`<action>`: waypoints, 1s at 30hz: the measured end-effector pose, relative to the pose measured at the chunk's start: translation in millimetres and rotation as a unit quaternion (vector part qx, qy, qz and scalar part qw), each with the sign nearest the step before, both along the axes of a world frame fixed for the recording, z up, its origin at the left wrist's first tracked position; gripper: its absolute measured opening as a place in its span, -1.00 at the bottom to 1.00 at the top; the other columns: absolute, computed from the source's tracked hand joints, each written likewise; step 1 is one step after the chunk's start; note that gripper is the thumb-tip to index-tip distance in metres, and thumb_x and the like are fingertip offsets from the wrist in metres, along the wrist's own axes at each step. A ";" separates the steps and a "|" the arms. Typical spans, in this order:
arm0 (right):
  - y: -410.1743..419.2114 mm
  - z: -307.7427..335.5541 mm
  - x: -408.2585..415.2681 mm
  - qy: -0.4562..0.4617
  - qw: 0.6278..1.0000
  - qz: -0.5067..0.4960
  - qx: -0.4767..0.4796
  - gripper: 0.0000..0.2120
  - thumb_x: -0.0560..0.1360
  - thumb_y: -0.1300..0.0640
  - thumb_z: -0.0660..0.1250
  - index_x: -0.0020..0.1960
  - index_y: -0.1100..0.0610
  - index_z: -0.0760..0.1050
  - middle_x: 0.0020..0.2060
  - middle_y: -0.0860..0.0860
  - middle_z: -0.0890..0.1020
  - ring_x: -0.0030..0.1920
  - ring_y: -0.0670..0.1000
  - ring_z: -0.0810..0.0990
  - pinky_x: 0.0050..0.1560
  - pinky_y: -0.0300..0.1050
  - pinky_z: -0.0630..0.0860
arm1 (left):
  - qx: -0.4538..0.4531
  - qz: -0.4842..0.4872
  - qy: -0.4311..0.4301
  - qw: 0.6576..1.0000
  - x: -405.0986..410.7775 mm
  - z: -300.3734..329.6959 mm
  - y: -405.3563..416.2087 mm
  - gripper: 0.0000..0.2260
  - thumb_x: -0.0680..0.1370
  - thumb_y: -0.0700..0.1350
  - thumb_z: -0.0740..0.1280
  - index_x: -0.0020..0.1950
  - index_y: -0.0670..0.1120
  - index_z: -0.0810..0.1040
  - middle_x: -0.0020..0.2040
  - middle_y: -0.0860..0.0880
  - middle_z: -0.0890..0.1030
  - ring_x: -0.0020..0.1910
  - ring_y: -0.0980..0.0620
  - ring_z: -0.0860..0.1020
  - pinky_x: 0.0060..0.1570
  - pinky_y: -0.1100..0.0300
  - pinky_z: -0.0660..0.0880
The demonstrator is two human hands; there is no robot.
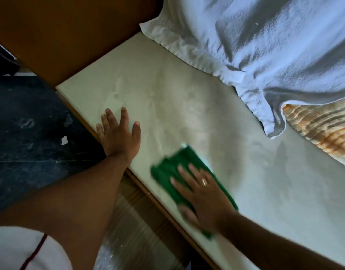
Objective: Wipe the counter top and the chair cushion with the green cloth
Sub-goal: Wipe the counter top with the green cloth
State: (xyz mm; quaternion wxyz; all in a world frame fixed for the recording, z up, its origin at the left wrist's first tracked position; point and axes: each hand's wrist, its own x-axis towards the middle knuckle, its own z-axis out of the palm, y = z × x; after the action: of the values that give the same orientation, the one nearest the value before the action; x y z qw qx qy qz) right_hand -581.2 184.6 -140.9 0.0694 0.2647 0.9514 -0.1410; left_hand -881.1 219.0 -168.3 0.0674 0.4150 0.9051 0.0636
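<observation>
A green cloth lies flat on the pale cushion surface, near its front edge. My right hand presses down on the cloth with fingers spread; a ring is on one finger, and the hand and cloth are slightly blurred. My left hand rests flat and open on the cushion's front-left edge, holding nothing. Faint smear marks show on the surface above my left hand.
A white towel is bunched over the far right part of the surface, with a brown-striped fabric under it. A brown wooden panel stands at the left end. A wooden rim borders the front edge; dark floor lies left.
</observation>
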 end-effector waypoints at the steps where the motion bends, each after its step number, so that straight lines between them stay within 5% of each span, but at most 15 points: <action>1: -10.5 2.0 34.5 -0.006 0.999 0.039 -0.010 -0.31 0.52 -0.26 0.16 0.59 -0.12 0.10 0.59 0.05 0.16 0.56 0.19 0.15 0.50 0.17 0.12 | 0.003 0.000 0.002 1.000 0.0 0.3 0.9 -0.38 0.57 0.27 -0.06 0.60 0.08 0.06 0.62 -0.24 0.02 0.60 -0.20 -0.01 0.52 -0.17 -0.10; 5: 62.7 4.7 104.4 -0.009 0.998 0.049 0.035 -0.35 0.52 -0.22 0.19 0.56 -0.08 0.20 0.55 0.11 0.26 0.50 0.22 0.29 0.45 0.08 0.17 | 0.014 0.002 0.010 1.000 -0.1 -2.3 3.2 -0.39 0.57 0.26 -0.03 0.59 0.07 0.09 0.61 -0.26 0.06 0.59 -0.21 0.01 0.51 -0.18 -0.08; 8: 152.2 1.6 44.6 -0.008 0.994 -0.075 0.078 -0.39 0.55 -0.17 0.13 0.55 0.00 0.21 0.53 0.18 0.27 0.47 0.30 0.31 0.41 0.15 0.28 | 0.005 0.007 0.014 1.000 -0.8 -4.5 3.8 -0.38 0.57 0.27 -0.06 0.60 0.07 0.07 0.61 -0.25 0.04 0.59 -0.20 0.00 0.51 -0.16 -0.10; 11: 190.5 0.5 -55.5 -0.012 0.979 -0.184 0.091 -0.39 0.59 -0.19 0.03 0.60 -0.06 0.09 0.60 0.13 0.11 0.56 0.23 0.11 0.49 0.13 0.15 | -0.008 0.004 0.021 1.000 0.2 -3.2 3.1 -0.38 0.57 0.28 -0.08 0.60 0.07 0.06 0.61 -0.24 0.04 0.59 -0.20 0.00 0.52 -0.16 -0.08; 15: 110.6 -9.6 -91.3 0.014 0.985 -0.146 0.086 -0.38 0.58 -0.22 -0.04 0.60 -0.05 0.09 0.58 0.15 0.15 0.55 0.26 0.13 0.49 0.18 0.09 | -0.006 0.001 0.005 1.000 -0.5 -0.4 2.0 -0.40 0.59 0.26 -0.03 0.61 0.07 0.06 0.62 -0.24 0.01 0.60 -0.20 -0.03 0.53 -0.16 -0.11; 19: -5.4 -15.2 60.4 0.053 0.997 -0.044 0.033 -0.38 0.56 -0.23 0.11 0.58 -0.13 0.12 0.59 0.05 0.18 0.56 0.18 0.16 0.53 0.12 0.09 | -0.009 -0.001 -0.002 1.000 0.8 1.2 0.9 -0.38 0.58 0.27 -0.06 0.61 0.06 0.05 0.62 -0.25 -0.01 0.60 -0.21 -0.04 0.52 -0.17 -0.13; 22: -6.2 -6.9 215.0 0.007 0.964 -0.262 0.052 -0.38 0.55 -0.22 0.10 0.55 0.00 0.23 0.54 0.15 0.24 0.48 0.33 0.29 0.43 0.28 0.27 | 0.001 -0.007 -0.002 1.000 3.0 4.0 -2.0 -0.37 0.58 0.28 -0.07 0.60 0.05 0.06 0.61 -0.26 0.00 0.59 -0.23 -0.02 0.52 -0.18 -0.12; 25: -5.0 6.5 306.6 -0.070 0.834 -0.544 0.057 -0.26 0.47 -0.28 -0.05 0.57 0.03 0.19 0.56 0.21 0.19 0.52 0.30 0.19 0.48 0.26 0.19 | -0.009 -0.007 0.003 1.000 3.0 4.7 -1.5 -0.36 0.57 0.28 -0.09 0.60 0.03 0.05 0.61 -0.28 0.00 0.59 -0.25 -0.01 0.52 -0.20 -0.11; 27: -7.1 8.4 299.9 -0.092 0.783 -0.614 0.050 -0.29 0.51 -0.23 -0.03 0.59 0.06 0.15 0.57 0.22 0.16 0.53 0.30 0.16 0.51 0.15 0.09 | -0.023 -0.008 0.011 1.000 3.5 3.2 -1.8 -0.35 0.57 0.29 -0.11 0.61 0.03 0.02 0.61 -0.28 -0.02 0.59 -0.26 -0.03 0.52 -0.20 -0.13; 29: -18.2 5.5 260.9 -0.083 0.795 -0.598 0.055 -0.40 0.58 -0.08 0.12 0.57 0.12 0.20 0.54 0.27 0.19 0.51 0.35 0.19 0.49 0.16 0.11 | -0.044 -0.011 0.004 0.999 0.7 3.8 -0.8 -0.32 0.57 0.32 -0.14 0.62 0.03 -0.04 0.62 -0.27 -0.07 0.59 -0.26 -0.07 0.53 -0.19 -0.16; 30: -29.9 2.0 237.4 -0.061 0.837 -0.541 0.058 -0.42 0.57 -0.02 0.18 0.55 0.13 0.25 0.53 0.29 0.23 0.49 0.38 0.23 0.46 0.21 0.15 | -0.063 -0.015 -0.005 0.998 -0.8 5.3 -0.8 -0.30 0.55 0.35 -0.17 0.62 0.03 -0.09 0.62 -0.26 -0.11 0.59 -0.25 -0.11 0.53 -0.19 -0.18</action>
State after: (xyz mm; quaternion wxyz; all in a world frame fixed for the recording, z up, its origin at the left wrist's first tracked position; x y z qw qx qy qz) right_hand -343.7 154.7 -138.8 0.0242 0.7491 0.6566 -0.0841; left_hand -881.9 218.2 -163.0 0.0987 0.4228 0.9008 0.0079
